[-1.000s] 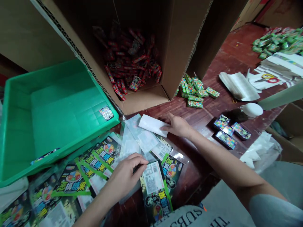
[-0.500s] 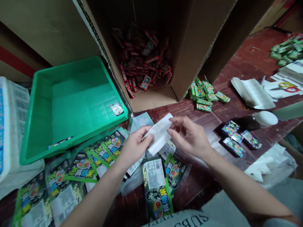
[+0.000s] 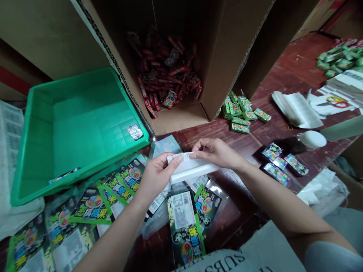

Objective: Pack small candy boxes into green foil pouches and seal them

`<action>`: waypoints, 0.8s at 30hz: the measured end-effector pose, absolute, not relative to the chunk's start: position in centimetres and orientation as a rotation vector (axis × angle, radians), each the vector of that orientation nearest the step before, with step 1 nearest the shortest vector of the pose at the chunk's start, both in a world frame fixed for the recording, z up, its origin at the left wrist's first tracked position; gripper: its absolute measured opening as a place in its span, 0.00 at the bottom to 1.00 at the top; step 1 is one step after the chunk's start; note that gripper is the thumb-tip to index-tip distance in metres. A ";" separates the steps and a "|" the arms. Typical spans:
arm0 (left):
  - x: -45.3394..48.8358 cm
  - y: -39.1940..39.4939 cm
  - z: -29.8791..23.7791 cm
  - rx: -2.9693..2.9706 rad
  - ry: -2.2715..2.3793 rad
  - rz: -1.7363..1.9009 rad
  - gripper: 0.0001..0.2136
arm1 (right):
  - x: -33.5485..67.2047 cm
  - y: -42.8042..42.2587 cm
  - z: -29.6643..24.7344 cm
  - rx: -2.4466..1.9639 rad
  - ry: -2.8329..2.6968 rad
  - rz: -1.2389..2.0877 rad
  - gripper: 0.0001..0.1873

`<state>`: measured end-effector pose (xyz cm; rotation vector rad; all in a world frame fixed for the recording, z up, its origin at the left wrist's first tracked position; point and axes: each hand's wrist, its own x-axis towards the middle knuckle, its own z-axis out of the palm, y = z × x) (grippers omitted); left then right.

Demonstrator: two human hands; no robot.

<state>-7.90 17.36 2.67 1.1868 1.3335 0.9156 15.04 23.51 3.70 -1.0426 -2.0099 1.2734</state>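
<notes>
A sheet of white paper (image 3: 193,168) with a curled lower edge is stretched between my hands. My left hand (image 3: 157,174) pinches its left end between thumb and fingers. At the paper's upper edge, my right hand (image 3: 211,152) pinches it with thumb and curled fingers. Small print shows near the right thumb. Beneath the hands lie several flat black-and-green printed packets (image 3: 185,230), some overlapping in clear plastic. A pale flat plastic bag (image 3: 167,145) lies just behind the paper.
A green tray (image 3: 82,113) stands at left. A cardboard box (image 3: 187,122) holds red packs (image 3: 172,79). Beside it lie small green boxes (image 3: 240,124). Black boxes (image 3: 273,151), a white-capped bottle (image 3: 313,139), scissors (image 3: 334,102) and a paper stack (image 3: 297,109) are at right.
The paper has turned from a slant to nearly level, its lower edge now curled. My right hand has closed on its upper edge. The view has shifted slightly.
</notes>
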 end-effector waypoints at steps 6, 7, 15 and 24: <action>-7.9 17.5 2.4 1.003 1.323 0.906 0.18 | 15.8 23.0 2.9 -0.913 -2.160 0.753 0.08; -7.9 17.6 2.4 0.963 1.314 0.902 0.18 | 15.9 23.0 3.0 -0.904 -2.172 0.654 0.07; -7.2 18.1 1.6 0.945 1.299 0.889 0.19 | 15.5 24.1 3.8 -0.885 -2.137 0.794 0.21; -8.5 16.1 0.5 1.571 1.678 0.904 0.30 | 16.6 20.2 5.2 -0.818 -1.599 1.309 0.30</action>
